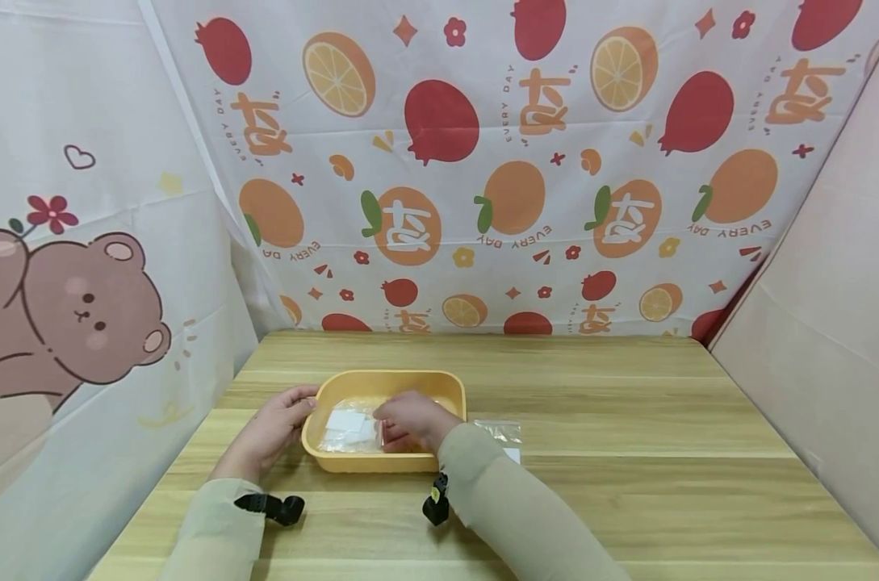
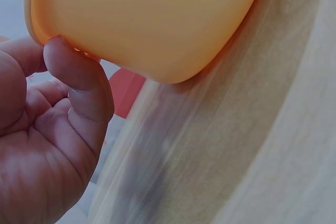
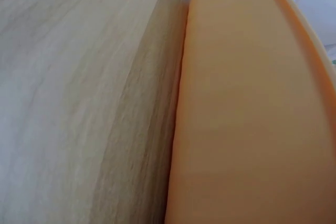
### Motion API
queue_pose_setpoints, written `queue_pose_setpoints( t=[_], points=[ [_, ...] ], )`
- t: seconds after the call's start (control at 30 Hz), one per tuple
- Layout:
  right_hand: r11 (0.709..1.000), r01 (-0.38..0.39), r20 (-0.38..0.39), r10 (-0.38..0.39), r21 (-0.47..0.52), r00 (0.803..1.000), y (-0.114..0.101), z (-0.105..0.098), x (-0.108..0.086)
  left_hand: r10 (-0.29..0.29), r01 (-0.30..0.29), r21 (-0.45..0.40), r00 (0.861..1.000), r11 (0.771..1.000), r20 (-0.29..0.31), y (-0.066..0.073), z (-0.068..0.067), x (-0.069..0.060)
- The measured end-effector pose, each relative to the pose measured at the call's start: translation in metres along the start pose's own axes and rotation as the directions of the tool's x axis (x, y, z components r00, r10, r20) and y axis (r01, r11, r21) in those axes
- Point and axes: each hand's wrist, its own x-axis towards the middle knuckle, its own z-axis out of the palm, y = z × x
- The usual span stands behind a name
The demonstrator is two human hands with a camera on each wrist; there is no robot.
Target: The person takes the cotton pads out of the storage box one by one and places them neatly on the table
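A yellow-orange, rounded rectangular plastic basin (image 1: 381,464) is set on the pale wood-grain table (image 1: 664,452), left of the middle. Its left rim is gripped by the left hand (image 1: 272,432); in the left wrist view the fingers (image 2: 79,66) are seen bent against the edge, with the rim pinched between them. The right hand (image 1: 413,420) is lowered into the right half of the basin, over its near side, its fingers curled beside the red edge of a clear plastic bag (image 1: 352,438). Whether the bag is held cannot be told, as the fingertips are partly hidden, and the right wrist view is filled by the table and the basin's outer wall. White flat pieces (image 1: 345,421) are seen at the bag, in the left half of the basin. On the table, just right of the basin, a second clear zip-top bag (image 1: 500,429) is partly covered by the beige right sleeve (image 1: 512,500).
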Motion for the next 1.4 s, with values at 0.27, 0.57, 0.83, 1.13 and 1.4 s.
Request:
queue_pose_setpoints(
  t=[0.27, 0.57, 0.83, 1.13, 1.4],
  points=[
    [0.992, 0.023, -0.041, -0.028, -0.123, 0.999, 0.0048, 0.0034, 0.0065, 0.000, 0.000, 0.004, 1.000, 1.000, 0.011, -0.0022, -0.0012, 0.0016],
    [0.981, 0.024, -0.072, -0.039, -0.194, 0.997, 0.0029, 0.0063, 0.0040, 0.004, -0.004, 0.010, 1.000, 1.000, 0.014, -0.0003, -0.0031, 0.0024],
    [0.993, 0.023, -0.098, -0.034, -0.119, 0.995, 0.0035, 0.0053, 0.0050, 0.015, -0.015, 0.009, 1.000, 1.000, 0.019, -0.0007, -0.0031, 0.0020],
    [0.990, 0.111, -0.146, -0.122, -0.082, 0.982, 0.0013, 0.0051, 0.0060, 0.022, -0.022, 0.010, 1.000, 1.000, 0.017, -0.0025, -0.0032, 0.0021],
    [0.979, 0.183, -0.147, -0.194, -0.087, 0.970, -0.0044, 0.0037, 0.0027, 0.024, -0.024, 0.011, 1.000, 1.000, 0.013, -0.0050, -0.0028, 0.0022]
  ],
)
